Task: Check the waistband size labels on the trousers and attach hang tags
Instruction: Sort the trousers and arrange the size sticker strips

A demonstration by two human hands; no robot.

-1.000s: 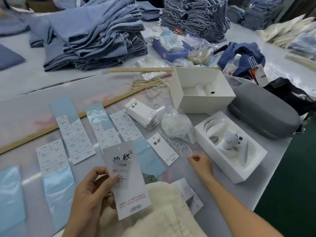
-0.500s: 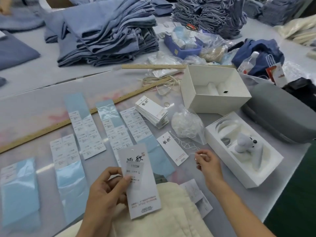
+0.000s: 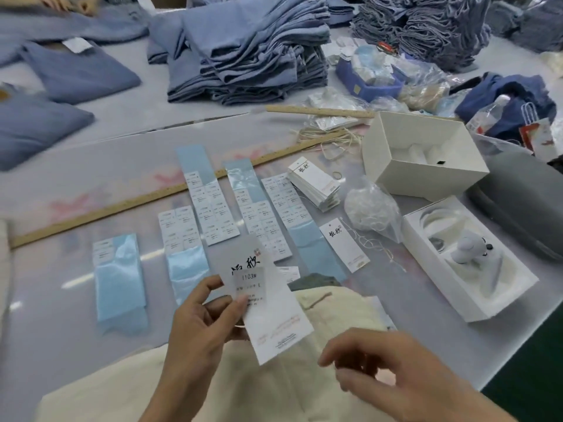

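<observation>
My left hand [image 3: 198,330] pinches a white hang tag [image 3: 274,318] upright; the tag bears a size sticker reading 1103# and L. Beneath it lie cream trousers [image 3: 243,391] at the table's near edge. My right hand [image 3: 380,370] hovers low on the right over the trousers. Its fingertips are drawn together as on a thin string, which is too blurred to make out. Sticker sheets [image 3: 213,208] on blue backing lie in rows beyond. A stack of hang tags [image 3: 315,184], one loose tag [image 3: 344,245] and a bag of strings [image 3: 370,213] sit to the right.
Two open white boxes [image 3: 426,159] [image 3: 469,257] and a grey case [image 3: 524,202] crowd the right side by the table edge. A long wooden ruler [image 3: 122,205] crosses the table. Piles of folded blue trousers [image 3: 243,47] fill the back. Another person's hands work at the far left.
My right hand left the loose strings by the bag and came back toward me, below the tag. My left hand raised the tag slightly.
</observation>
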